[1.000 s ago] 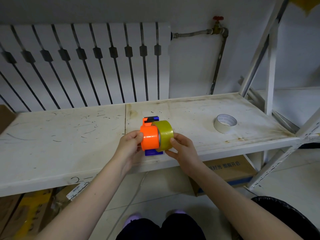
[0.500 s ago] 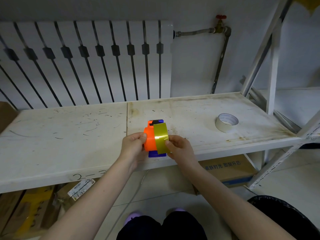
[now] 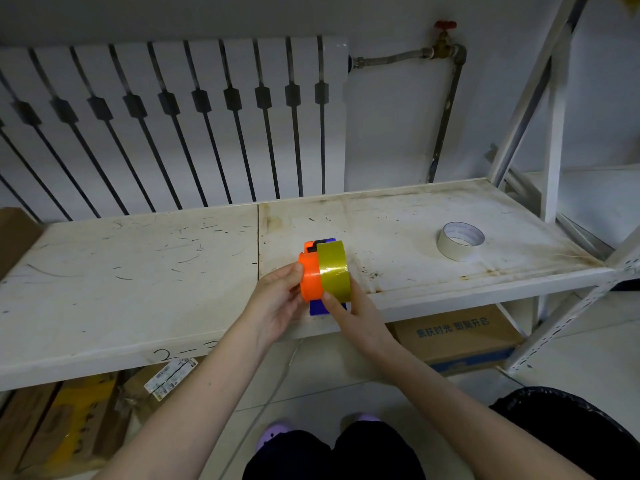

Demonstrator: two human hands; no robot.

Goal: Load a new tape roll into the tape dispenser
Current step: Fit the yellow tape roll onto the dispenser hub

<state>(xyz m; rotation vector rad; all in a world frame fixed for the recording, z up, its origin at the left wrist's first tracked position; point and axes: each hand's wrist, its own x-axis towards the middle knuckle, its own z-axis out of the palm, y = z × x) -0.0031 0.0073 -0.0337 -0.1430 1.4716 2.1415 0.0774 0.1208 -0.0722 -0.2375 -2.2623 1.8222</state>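
Note:
An orange and blue tape dispenser (image 3: 309,278) is held upright over the front edge of the white shelf (image 3: 138,271). My left hand (image 3: 277,303) grips its orange drum from the left. A yellowish tape roll (image 3: 333,270) stands edge-on against the drum's right side, partly over it. My right hand (image 3: 349,311) holds the roll, thumb on its front rim and fingers behind it. The dispenser's blue base shows just below the roll.
A white tape roll (image 3: 460,240) lies flat on the right part of the shelf. A radiator (image 3: 173,126) and a pipe with a red valve (image 3: 445,26) stand behind. Cardboard boxes (image 3: 460,336) sit under the shelf; a black bin (image 3: 581,434) is at lower right.
The yellowish roll has turned edge-on and slid further left onto the orange drum. Both hands stayed around the dispenser, near the shelf's front edge.

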